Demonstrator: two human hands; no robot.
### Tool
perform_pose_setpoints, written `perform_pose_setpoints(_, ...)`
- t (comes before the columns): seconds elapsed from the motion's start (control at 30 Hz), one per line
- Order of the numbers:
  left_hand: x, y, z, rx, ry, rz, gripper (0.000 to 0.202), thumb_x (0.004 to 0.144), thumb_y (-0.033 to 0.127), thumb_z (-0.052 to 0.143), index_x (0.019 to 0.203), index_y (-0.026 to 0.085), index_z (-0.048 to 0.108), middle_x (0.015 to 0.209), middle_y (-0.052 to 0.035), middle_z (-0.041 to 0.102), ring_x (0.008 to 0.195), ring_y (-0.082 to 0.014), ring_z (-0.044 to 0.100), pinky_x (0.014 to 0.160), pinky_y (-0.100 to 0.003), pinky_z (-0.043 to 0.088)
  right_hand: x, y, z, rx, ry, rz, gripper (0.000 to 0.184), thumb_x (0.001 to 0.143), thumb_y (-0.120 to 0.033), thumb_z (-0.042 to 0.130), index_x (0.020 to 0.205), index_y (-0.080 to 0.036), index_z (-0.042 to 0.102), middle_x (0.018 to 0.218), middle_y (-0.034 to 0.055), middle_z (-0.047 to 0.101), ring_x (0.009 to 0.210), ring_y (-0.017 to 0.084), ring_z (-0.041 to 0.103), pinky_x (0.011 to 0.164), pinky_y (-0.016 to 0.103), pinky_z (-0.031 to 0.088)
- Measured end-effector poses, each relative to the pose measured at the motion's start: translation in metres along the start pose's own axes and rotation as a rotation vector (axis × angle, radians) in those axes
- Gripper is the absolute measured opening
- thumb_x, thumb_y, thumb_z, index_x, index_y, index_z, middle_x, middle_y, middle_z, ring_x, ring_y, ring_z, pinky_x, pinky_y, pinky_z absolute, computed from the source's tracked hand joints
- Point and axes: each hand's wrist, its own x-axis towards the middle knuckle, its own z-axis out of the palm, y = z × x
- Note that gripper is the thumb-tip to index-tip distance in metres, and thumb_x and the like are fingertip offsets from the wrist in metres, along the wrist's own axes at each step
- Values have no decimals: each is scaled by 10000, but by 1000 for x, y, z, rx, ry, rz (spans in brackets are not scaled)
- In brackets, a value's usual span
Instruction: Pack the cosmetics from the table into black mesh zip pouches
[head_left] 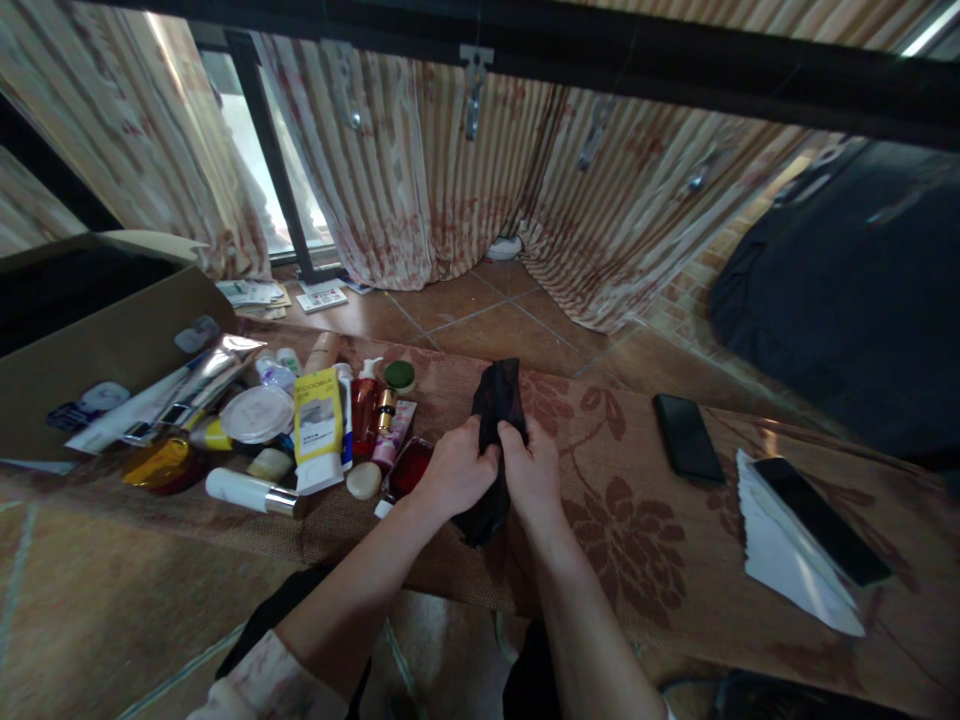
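Black bundle: an elongated, crumpled bundle of thin black fabric [501, 390], slightly sheer at its upper end, lies lengthwise between the two hands, over or just above the brown woven cloth with a dark floral pattern [600, 550]; whether its underside touches the cloth cannot be told.
Left hand: the left hand [461, 468] grasps the fabric from its left side, thumb on top, fingers mostly hidden.
Right hand: the right hand [529, 468] grasps the opposite side, its thumb pointing toward the left one.
Handling: judged from its folds, the fabric should be light, soft and limp, perhaps a little slippery, unlikely to break but liable to snag.
Hold: the gathered sides suit a gentle pinch between thumb and fingers; one end alone would probably let the rest sag.
Left of the hands: a square container with deep-red contents [412, 465] sits near the left hand, beside a red pump bottle with a white top [365, 410] and a flat yellow-and-white tube [318, 425].
Right of the hands: a black rectangular phone [688, 438] lies well apart.
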Motion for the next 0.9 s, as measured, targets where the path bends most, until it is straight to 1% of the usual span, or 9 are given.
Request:
perform_pose_setpoints(0.2,0,1,0,-5,-6,-5,214,797,162,440,950,163,589,905,-97,706,875,-237,673,800,-342,505,-1,0,0,3,9,-7,332,812,-379,464,934,-154,676,862,96,709,815,232,630,746,324,454)
perform_pose_setpoints(0.5,0,0,0,14,1,1,225,801,166,431,963,153,587,914,-114,705,900,-254,675,806,-353,500,-1,-2,-1,2,9,-11,320,811,-372,464,915,-157,676,839,89,708,787,229,625,719,317,442)
perform_pose_setpoints(0.63,0,0,0,-2,-1,5,232,795,158,434,963,154,593,910,-107,706,888,-250,676,808,-355,500,-2,-4,-1,-12,10,-4,321,811,-377,460,899,-153,672,811,87,701,766,228,617,702,315,431)
perform_pose_setpoints(0.8,-1,1,-1,-4,-2,-3,244,792,153,441,980,152,597,918,-106,708,897,-250,674,812,-355,500,-3,-6,-2,-19,-1,1,326,815,-372,454,919,-150,669,837,97,701,804,236,627,725,317,435)
perform_pose_setpoints(0.9,-1,1,-1,-2,-5,-4,249,796,153,442,990,151,599,920,-108,709,899,-253,674,809,-357,501,-3,-6,-2,-28,-5,10,334,813,-375,452,928,-150,671,826,95,700,794,235,627,719,316,437)
